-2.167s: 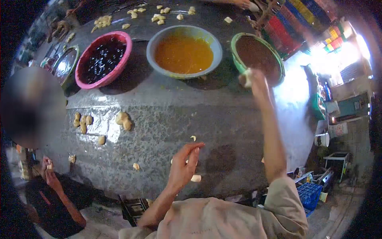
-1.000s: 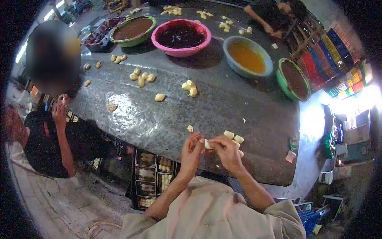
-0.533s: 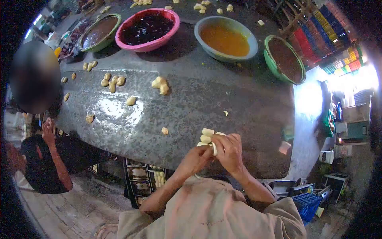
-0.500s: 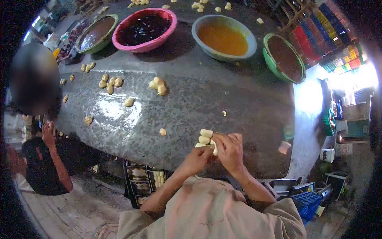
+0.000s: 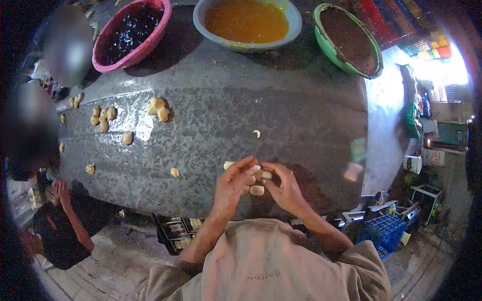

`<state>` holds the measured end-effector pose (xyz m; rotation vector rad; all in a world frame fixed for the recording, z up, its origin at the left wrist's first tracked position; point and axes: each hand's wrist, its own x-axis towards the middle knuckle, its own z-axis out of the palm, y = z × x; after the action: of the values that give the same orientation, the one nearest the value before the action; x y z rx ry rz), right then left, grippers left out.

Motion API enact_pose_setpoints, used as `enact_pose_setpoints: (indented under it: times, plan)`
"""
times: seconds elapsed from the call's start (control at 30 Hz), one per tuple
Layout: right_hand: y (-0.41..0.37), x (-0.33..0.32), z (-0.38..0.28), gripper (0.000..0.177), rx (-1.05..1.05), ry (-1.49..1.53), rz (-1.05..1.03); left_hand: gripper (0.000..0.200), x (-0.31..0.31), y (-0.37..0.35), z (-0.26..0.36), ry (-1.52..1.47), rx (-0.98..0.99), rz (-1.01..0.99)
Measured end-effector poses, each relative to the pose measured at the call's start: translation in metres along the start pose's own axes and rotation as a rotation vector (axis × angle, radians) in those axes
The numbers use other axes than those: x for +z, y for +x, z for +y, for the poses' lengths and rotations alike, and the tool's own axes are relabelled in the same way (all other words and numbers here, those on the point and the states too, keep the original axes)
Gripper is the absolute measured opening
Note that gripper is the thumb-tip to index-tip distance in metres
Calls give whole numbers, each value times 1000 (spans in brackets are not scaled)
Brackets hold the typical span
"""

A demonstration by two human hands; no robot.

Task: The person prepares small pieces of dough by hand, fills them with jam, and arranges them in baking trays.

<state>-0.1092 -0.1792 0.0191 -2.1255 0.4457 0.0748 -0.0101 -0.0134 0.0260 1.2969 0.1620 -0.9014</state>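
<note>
A small pale piece of dough is between my hands, low over the near side of the dark table. My right hand grips it between thumb and fingers. My left hand closes on its other end, its curled fingers covering part of it. Just below lies a second short dough piece, on the tabletop between the two hands. Another dough piece shows partly behind my left fingers. Farther out, a thin curved dough scrap rests on the table.
A pink basin of dark liquid, a grey basin of orange liquid and a green basin of brown filling line the far side. Several dough lumps lie at left. A co-worker's hands are at the left edge.
My hands have moved apart and turned, with a dough piece now visible between them. The stacked dough pieces beside them are now separated. The view has shifted, bringing the basins closer to the top edge.
</note>
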Motion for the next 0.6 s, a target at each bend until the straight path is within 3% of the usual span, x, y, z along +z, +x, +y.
enact_pose_setpoints:
  times: [0.1, 0.33, 0.43, 0.53, 0.6]
  plan:
    - [-20, 15, 6, 53, 12, -76, 2, 32, -31, -9, -4, -27, 85, 68]
    - [-25, 45, -14, 49, -68, -340, 190, 32, -109, -48, -9, -251, 152, 144]
    - [16, 62, -54, 42, -236, -345, 238, 29, -137, -76, -5, -264, 168, 228]
    - [95, 109, -89, 42, -343, -76, 154, 29, -162, -106, 1, -268, 208, 299]
    - [160, 154, -114, 40, -429, -78, 185, 29, -178, -123, -3, -247, 248, 337]
